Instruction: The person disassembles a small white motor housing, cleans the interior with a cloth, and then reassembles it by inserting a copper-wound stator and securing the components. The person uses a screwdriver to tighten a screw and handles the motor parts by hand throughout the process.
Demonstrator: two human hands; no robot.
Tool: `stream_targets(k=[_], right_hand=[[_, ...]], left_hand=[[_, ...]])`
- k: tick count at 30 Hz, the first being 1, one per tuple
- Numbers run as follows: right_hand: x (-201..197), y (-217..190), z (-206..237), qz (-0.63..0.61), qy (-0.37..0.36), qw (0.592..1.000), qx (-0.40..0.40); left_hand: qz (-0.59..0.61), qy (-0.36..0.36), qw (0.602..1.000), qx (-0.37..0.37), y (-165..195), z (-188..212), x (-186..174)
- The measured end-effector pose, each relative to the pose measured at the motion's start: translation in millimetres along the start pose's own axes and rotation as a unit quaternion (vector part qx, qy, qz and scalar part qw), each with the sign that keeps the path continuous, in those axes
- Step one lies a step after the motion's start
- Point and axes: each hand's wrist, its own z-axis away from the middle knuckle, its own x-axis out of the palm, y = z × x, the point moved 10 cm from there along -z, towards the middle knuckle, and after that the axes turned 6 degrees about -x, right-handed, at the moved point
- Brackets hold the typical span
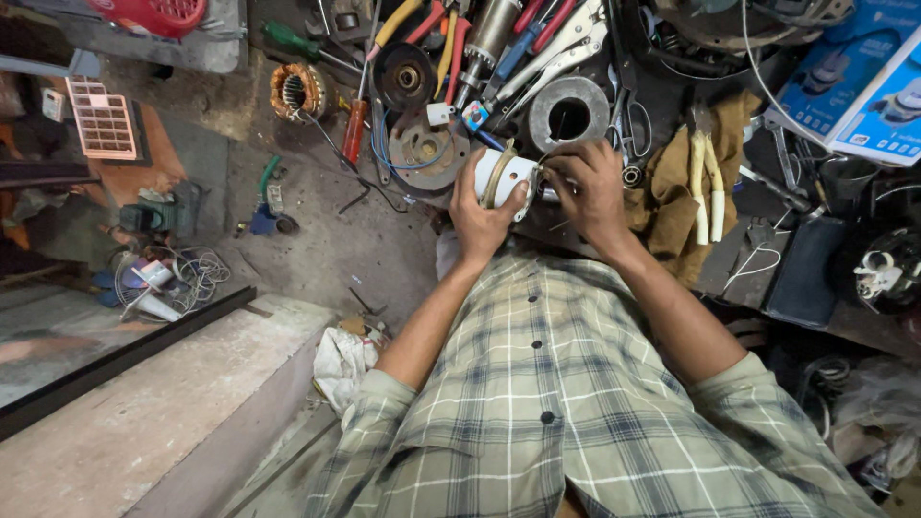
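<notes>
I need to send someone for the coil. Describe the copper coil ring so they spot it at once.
Start at the cluttered workbench ahead of the person. Near its top left edge, left of the red-handled screwdriver, lies the copper coil ring. It is the only ring wound with orange-brown wire; the rings nearby are plain grey metal.

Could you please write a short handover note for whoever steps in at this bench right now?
Left hand grips the white cylindrical part, held over the bench edge. Right hand has its fingertips at the part's right end, where thin wires seem to come out. A tan band is wrapped around the part. Grey metal ring and pliers with white handles lie nearby, untouched. How far the work has got cannot be told.
</notes>
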Motion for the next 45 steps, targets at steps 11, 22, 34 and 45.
stream_targets(k=[11, 22, 34, 45], right_hand=[[7, 5, 14, 0.069, -0.014, 0.995, 0.069], [23, 23, 18, -0.078, 0.007, 0.991, 0.109], [30, 62, 44, -0.216, 0.051, 0.928, 0.298], [1, 18, 6, -0.054, -0.002, 0.991, 0.126]], left_hand=[[-0.013, 0.009, 1.0, 0.003, -2, 1, 0], [-0.007, -0.004, 1.0, 0.003, -1, -1, 0], [-0.009, 0.001, 1.0, -0.001, -4, 1, 0], [-0.003, -0.001, 1.0, -0.004, -5, 0, 1]])
